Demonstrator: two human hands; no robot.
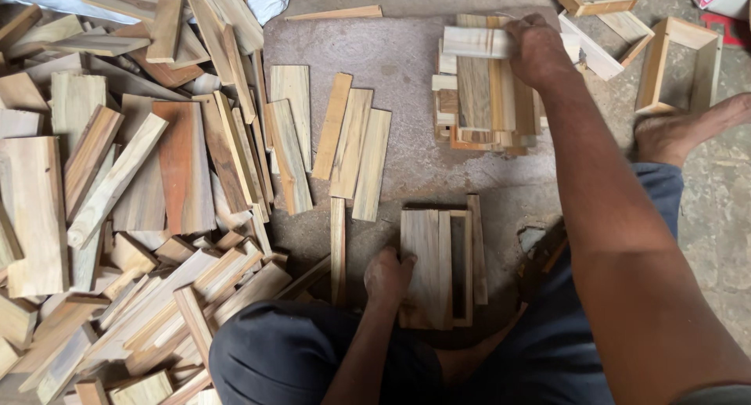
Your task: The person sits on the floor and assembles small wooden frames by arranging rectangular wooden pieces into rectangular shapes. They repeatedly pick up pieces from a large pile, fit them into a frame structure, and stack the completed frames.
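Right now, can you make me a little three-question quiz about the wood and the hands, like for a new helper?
1. True or false: the right hand rests on a stack of cut boards.
2. What does the left hand touch? A) a small wooden frame B) a hammer
3. On which side of the picture is the big loose pile of planks?

Key: 1 true. 2 A, the small wooden frame. 3 the left side.
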